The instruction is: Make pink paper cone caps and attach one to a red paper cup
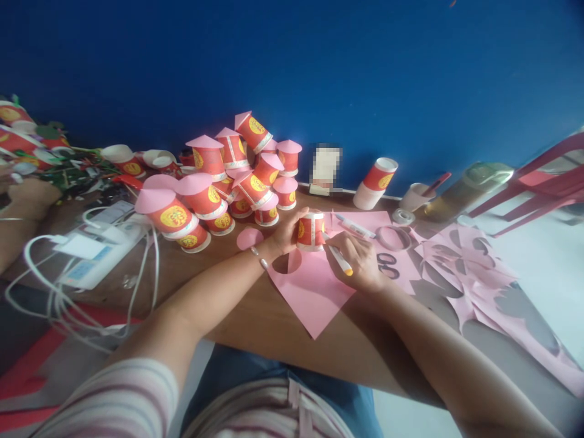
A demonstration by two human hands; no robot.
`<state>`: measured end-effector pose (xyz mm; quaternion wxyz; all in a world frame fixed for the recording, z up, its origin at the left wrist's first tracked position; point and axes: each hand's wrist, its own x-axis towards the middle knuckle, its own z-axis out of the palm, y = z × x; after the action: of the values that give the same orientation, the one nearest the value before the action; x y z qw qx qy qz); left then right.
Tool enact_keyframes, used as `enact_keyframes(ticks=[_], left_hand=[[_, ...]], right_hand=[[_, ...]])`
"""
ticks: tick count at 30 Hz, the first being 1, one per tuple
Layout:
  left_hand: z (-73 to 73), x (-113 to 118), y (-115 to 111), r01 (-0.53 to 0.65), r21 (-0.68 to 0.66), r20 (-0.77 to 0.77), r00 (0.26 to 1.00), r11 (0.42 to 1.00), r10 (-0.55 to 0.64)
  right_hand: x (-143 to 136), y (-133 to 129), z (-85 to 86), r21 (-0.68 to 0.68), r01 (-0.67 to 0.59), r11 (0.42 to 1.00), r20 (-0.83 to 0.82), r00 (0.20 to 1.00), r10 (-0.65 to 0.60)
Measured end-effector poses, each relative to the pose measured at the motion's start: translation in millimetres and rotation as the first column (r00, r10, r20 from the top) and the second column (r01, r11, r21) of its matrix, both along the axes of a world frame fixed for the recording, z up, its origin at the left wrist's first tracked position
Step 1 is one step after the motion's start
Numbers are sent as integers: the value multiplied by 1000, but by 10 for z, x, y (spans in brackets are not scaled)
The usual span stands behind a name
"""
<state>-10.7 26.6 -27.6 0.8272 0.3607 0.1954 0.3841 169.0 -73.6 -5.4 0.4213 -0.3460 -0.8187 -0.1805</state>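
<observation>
So we've got our left hand [291,235] grasping the red paper cup [312,230], rim down by the looks, above pink paper [314,304] between the desk's [255,316] near and far edges. Our right hand [364,261] pinches a marker [340,255], tip right by the cup's side. We'd guess the cup's light and dents easily, so a soft grip near the stiffer rim suits. Toward the far edge, a white cup [412,199] holds something red [437,184]; a bottle [465,191] seems to have brownish liquid inside.
</observation>
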Motion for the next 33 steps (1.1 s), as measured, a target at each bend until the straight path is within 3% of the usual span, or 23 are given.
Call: enact_keyframes(ticks=[13,23,33], left_hand=[[16,3,-13,21,13,13,1000,1000,-21],[-5,2,-1,9,10,-21,1000,1000,-9],[58,35,-69,-22,145,-68,997,989,32]], right_hand=[[9,8,-21,30,19,999,54,998,-21],[26,-9,-16,22,-34,999,32,999,33],[-6,-33,34,26,-55,998,53,997,53]])
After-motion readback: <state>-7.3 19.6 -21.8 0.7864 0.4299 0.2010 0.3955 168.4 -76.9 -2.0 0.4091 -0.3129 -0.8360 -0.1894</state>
